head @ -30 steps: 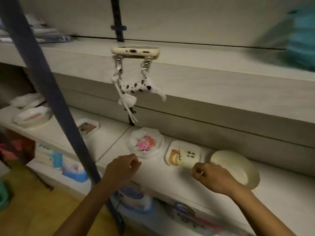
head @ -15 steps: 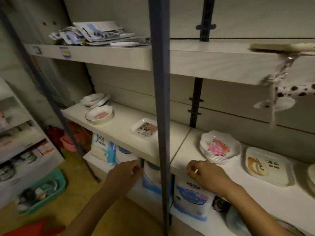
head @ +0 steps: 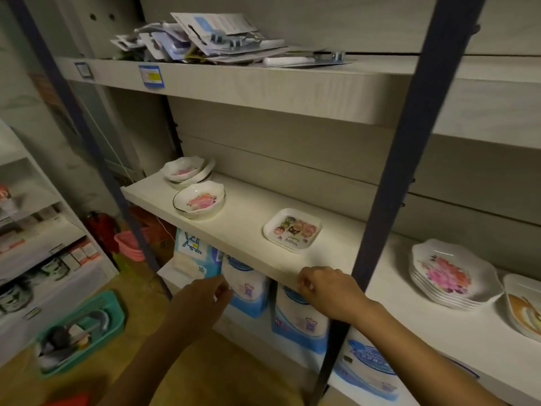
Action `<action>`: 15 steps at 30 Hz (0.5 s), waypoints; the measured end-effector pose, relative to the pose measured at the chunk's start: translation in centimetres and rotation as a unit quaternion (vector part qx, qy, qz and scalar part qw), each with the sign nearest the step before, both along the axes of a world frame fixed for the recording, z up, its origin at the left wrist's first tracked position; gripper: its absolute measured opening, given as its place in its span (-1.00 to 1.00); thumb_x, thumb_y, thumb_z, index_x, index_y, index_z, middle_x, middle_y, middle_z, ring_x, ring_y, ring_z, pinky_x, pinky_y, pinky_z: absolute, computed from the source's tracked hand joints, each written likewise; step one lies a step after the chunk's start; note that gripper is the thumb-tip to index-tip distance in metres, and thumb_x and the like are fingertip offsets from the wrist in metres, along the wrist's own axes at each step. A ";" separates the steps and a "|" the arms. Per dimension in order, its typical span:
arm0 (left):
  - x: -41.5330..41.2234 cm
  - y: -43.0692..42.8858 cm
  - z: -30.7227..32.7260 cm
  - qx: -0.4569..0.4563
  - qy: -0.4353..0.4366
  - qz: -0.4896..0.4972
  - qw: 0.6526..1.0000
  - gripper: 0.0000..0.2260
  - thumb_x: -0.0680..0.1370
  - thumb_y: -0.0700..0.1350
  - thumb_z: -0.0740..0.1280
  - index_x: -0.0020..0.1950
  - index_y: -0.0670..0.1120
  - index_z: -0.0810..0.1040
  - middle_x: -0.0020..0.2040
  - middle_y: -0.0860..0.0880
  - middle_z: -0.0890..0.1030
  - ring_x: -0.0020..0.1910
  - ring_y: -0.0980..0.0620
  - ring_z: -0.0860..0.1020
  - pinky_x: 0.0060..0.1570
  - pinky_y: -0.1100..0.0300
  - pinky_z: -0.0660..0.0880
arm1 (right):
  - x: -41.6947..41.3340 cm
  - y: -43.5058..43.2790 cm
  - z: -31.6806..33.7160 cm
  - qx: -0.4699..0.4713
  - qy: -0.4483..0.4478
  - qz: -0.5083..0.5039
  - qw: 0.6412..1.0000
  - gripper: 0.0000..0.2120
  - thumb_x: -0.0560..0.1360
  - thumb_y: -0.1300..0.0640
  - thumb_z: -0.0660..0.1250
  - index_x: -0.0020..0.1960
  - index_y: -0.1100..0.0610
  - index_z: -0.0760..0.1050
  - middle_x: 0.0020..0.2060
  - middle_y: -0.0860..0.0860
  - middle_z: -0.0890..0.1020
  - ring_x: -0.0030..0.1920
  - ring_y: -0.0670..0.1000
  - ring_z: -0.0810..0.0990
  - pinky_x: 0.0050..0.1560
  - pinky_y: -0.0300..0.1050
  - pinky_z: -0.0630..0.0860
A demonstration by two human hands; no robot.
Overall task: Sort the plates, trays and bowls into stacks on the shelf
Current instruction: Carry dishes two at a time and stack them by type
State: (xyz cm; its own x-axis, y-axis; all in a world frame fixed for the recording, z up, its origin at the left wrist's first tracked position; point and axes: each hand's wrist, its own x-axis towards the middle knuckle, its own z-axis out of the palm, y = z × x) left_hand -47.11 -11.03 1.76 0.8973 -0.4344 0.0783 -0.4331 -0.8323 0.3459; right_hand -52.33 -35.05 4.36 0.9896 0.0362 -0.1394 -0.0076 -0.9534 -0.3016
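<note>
On the pale middle shelf (head: 243, 227) a small square tray with cartoon owls (head: 292, 230) lies near the front. Further left stands a floral bowl (head: 199, 199), with two more floral bowls (head: 187, 171) stacked crookedly behind it. Right of the dark post, a stack of scalloped floral plates (head: 452, 275) sits beside a tray with an orange picture (head: 524, 307) at the frame edge. My right hand (head: 328, 290) hovers at the shelf's front edge below the owl tray, fingers loosely curled, holding nothing. My left hand (head: 202, 297) is lower, in front of the shelf edge, also holding nothing.
A dark blue upright post (head: 392, 171) crosses the view just right of my right hand. The upper shelf (head: 263, 92) carries a pile of packaged goods (head: 210, 39). Blue and white packs (head: 248, 285) fill the lower shelf. A teal basket (head: 82, 329) and a pink basket (head: 131, 244) sit on the floor.
The view has swung left, from the right section with the plate stack to the left section with the owl tray and bowls. Both hands moved left along the shelf edge, holding nothing.
</note>
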 end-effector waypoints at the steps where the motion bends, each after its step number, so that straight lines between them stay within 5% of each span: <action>1: 1.3 0.4 -0.1 0.000 0.004 -0.004 1.000 -0.89 0.57 0.02 0.18 -0.09 0.03 0.43 -0.24 0.18 0.45 -0.29 0.23 0.45 -0.33 0.46 0.35 | 1.2 0.3 -0.3 -0.004 0.004 -0.007 1.000 -0.69 0.58 -0.03 0.08 0.20 0.07 0.46 0.14 0.06 0.57 0.09 0.12 0.55 0.07 -0.01 0.49; 7: 9.9 1.8 -0.1 -0.013 0.028 -0.032 0.999 -0.84 0.57 0.02 0.16 -0.06 -0.02 0.46 -0.16 0.06 0.57 -0.21 0.16 0.53 -0.23 0.41 0.42 | 8.9 0.7 -2.8 0.020 0.008 -0.125 0.992 -0.69 0.59 0.02 0.07 0.16 0.14 0.49 0.13 0.10 0.60 0.03 0.10 0.58 0.02 -0.04 0.55; 10: 13.2 2.0 0.0 0.002 0.043 -0.067 0.997 -0.87 0.57 0.04 0.16 -0.11 0.02 0.41 -0.26 0.10 0.52 -0.25 0.15 0.52 -0.28 0.39 0.42 | 12.3 0.4 -4.1 0.006 0.021 -0.212 0.977 -0.68 0.60 0.04 0.04 0.16 0.15 0.49 0.10 0.11 0.61 -0.09 0.07 0.55 -0.15 -0.15 0.42; 15: 19.0 1.5 -0.1 -0.024 0.044 -0.115 0.992 -0.80 0.55 0.07 0.15 -0.19 0.01 0.42 -0.37 0.10 0.47 -0.32 0.15 0.48 -0.19 0.26 0.48 | 16.6 -0.6 -5.1 -0.023 0.054 -0.325 0.944 -0.66 0.60 0.10 0.05 0.31 0.19 0.37 0.13 0.13 0.58 0.01 0.09 0.56 -0.06 -0.10 0.46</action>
